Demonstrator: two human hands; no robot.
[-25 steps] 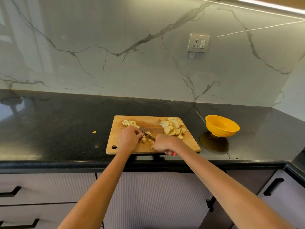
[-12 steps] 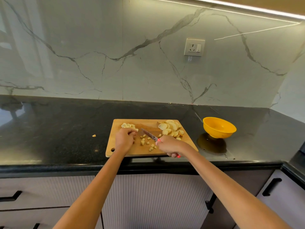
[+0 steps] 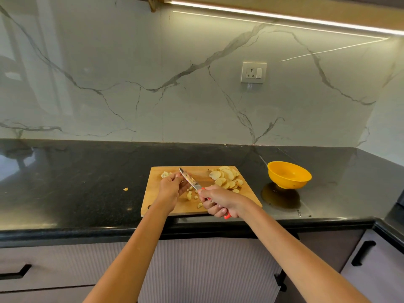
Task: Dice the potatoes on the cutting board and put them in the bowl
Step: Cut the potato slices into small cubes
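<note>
Several firm, wet-slick potato slices (image 3: 227,177) lie at the cutting board's (image 3: 218,209) far right, best pinned flat from above, while the right hand (image 3: 220,202) grips the knife (image 3: 189,179) and the left hand (image 3: 172,189) seemingly pinches its blade.

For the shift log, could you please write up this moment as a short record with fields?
board: wooden board at the counter's front edge
slices: pile of potato slices at the board's far right
dice: a few pieces mid-board, a small heap at the far left
knife: red-handled knife, blade raised, tip pointing away
right hand: right hand grips the handle
left hand: left hand, fingertips at the blade
bowl: yellow bowl right of the board, looks empty
stray: one scrap on the counter, left of the board
</note>
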